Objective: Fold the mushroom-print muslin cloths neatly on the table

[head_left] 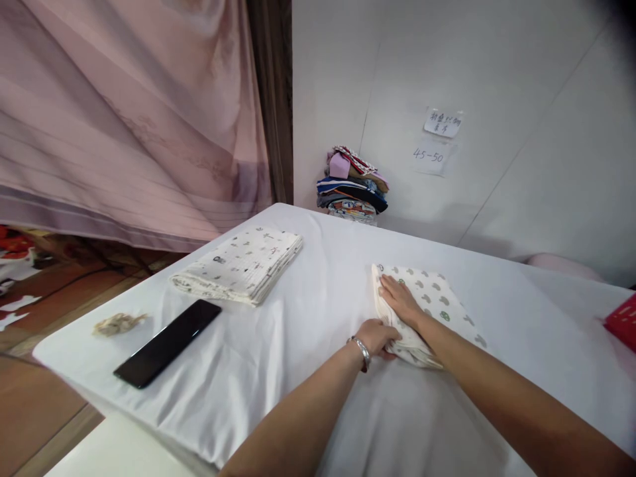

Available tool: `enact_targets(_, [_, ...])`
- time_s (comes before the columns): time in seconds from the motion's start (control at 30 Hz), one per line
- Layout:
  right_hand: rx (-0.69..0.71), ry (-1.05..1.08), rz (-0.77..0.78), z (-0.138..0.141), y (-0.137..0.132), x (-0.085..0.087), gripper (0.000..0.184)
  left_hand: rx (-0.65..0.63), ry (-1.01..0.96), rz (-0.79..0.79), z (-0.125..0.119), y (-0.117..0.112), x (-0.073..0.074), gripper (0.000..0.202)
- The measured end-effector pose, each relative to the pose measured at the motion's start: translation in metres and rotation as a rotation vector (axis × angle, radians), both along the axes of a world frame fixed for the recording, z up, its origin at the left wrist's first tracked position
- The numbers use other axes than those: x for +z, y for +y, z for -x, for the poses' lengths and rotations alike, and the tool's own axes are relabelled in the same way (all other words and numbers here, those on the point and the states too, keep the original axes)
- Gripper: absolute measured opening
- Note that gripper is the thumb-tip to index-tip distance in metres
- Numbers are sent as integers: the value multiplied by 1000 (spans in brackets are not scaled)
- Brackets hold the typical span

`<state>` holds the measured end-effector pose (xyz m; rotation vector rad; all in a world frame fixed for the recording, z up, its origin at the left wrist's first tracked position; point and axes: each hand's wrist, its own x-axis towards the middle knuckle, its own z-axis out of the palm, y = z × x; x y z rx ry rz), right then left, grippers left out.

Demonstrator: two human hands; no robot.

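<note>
A folded white cloth [440, 298] printed with grey and green mushroom-like shapes lies on the white-covered table in front of me. My left hand [378, 336], with a silver bracelet at the wrist, pinches the cloth's near left edge, thumb on top and the other fingers partly hidden below. Flat on the cloth's left part rests my right hand [401, 301], its fingers stretched toward the far left corner. To the left, apart from both hands, sits another folded cloth [243, 262], white with small dark prints.
A black phone [167, 343] and a small beige tangle [119, 323] lie near the table's [318, 311] left edge. Stacked fabrics [352, 185] stand beyond the far edge by the wall. Something red [623, 323] is at the right edge. A pink curtain [134, 119] hangs at left.
</note>
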<state>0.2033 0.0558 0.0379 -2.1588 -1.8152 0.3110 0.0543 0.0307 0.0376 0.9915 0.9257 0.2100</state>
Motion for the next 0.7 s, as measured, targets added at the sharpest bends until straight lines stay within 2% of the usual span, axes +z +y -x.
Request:
enact_targets(0.07, [2, 79, 29, 0, -4, 0, 51, -16, 7, 4, 1, -2, 1, 14])
enact_targets(0.2, [-30, 209, -66, -3, -12, -1, 54, -90, 38, -1, 4, -8, 3, 21])
enact_targets(0.33, [-15, 165, -67, 2, -23, -3, 52, -204, 93, -30, 7, -8, 3, 24])
enact_targets(0.47, [-30, 246, -116, 10, -35, -3, 51, -313, 121, -22, 8, -3, 1, 24])
enact_targets(0.7, [41, 193, -114, 19, -60, -11, 50, -387, 217, -92, 10, -3, 4, 23])
